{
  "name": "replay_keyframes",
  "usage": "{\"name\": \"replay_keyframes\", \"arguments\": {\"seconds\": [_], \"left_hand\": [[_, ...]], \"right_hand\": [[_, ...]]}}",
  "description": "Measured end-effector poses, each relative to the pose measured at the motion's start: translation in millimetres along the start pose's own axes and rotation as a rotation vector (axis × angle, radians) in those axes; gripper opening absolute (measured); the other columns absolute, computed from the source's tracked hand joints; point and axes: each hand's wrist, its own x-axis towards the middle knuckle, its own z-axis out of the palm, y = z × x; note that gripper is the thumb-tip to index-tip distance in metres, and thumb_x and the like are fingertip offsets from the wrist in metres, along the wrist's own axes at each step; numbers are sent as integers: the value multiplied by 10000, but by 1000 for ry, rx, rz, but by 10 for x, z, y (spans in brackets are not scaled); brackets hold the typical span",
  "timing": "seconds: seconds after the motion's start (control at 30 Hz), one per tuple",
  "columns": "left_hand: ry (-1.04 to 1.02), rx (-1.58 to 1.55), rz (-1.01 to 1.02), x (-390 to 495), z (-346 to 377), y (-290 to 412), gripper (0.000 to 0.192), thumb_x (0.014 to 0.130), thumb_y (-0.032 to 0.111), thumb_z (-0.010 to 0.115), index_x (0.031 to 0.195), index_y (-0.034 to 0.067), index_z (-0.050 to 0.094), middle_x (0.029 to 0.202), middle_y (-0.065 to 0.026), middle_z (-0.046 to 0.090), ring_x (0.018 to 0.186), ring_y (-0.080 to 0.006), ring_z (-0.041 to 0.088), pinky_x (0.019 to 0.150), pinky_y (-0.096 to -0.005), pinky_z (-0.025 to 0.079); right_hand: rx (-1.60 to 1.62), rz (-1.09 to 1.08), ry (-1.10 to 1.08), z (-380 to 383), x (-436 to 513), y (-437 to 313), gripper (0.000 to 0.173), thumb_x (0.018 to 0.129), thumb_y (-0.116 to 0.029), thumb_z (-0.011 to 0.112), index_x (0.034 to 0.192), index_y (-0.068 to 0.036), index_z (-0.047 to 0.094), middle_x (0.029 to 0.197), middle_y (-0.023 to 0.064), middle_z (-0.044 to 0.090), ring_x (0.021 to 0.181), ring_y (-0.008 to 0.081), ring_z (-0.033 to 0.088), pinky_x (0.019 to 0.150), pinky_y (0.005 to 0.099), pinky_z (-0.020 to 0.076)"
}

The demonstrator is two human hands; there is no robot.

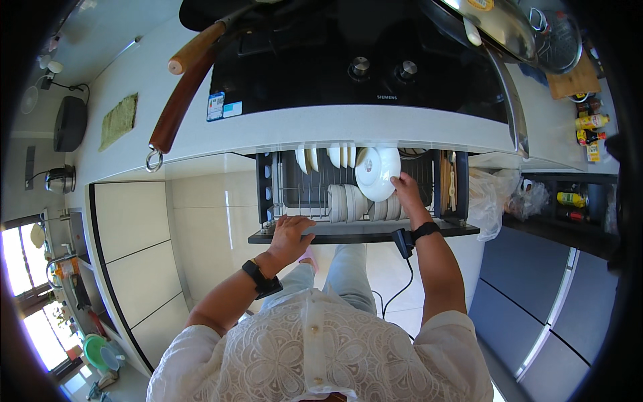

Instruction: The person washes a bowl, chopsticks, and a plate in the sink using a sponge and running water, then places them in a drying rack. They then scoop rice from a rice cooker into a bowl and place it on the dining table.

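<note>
My right hand (408, 195) grips the lower right edge of a white plate (377, 173) with its underside, bearing a printed mark, towards me. The plate is above the wire rack of a pulled-out drawer (321, 237) and partly covers other dishes. White bowls (346, 203) stand on edge in the front row, with more bowls (389, 208) just under the held plate. Smaller white dishes (341, 156) stand behind them. My left hand (291, 238) lies at the left end of the drawer front, thumb apart from the fingers, holding nothing.
Chopsticks and a spoon (452, 181) lie in the drawer's right-hand compartment. Over the counter edge hang pan handles (183, 103) at left and a metal handle (510, 103) at right. A black gas hob (321, 75) is behind. Plastic bags (490, 196) hang beside the drawer.
</note>
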Motion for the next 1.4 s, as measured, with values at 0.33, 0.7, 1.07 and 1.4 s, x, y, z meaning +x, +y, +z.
{"name": "replay_keyframes", "arguments": {"seconds": [0.33, 0.7, 1.07, 1.4], "left_hand": [[-27, -3, 22, 127, -13, -33, 286, 769, 117, 650, 1053, 99, 621, 1051, -102, 621, 1044, -289, 564, 1016, -472, 322], [-419, -1222, -508, 379, -67, 282, 650, 901, 488, 526, 1350, 42, 375, 1155, -132, 586, 995, -233, 612, 783, -334, 533], [-92, -1542, -465, 46, -148, 107, 534, 758, -3, 487, 1286, 40, 419, 1156, -124, 561, 1065, -257, 568, 891, -377, 494], [-31, -1527, -606, -624, -411, -259, 560, 721, 11, 487, 1276, -15, 427, 1157, -154, 569, 1046, -267, 574, 928, -364, 459]], "right_hand": [[100, 53, -92, -326, -368, -265, 238, 903, -161, 563, 1088, -14, 588, 919, 37, 624, 828, 116, 590, 719, 275, 494], [-711, -574, -188, 100, -1723, -913, 142, 795, -55, 623, 933, -34, 599, 848, 133, 614, 769, 315, 597, 665, 353, 500], [-775, -672, -62, 275, -2182, -988, 255, 723, -50, 667, 976, -66, 645, 958, 62, 604, 942, 262, 561, 846, 358, 463], [-356, -184, -127, 268, -2021, -396, 167, 884, -136, 603, 1011, -30, 625, 876, 121, 664, 768, 189, 637, 707, 287, 503]]}}
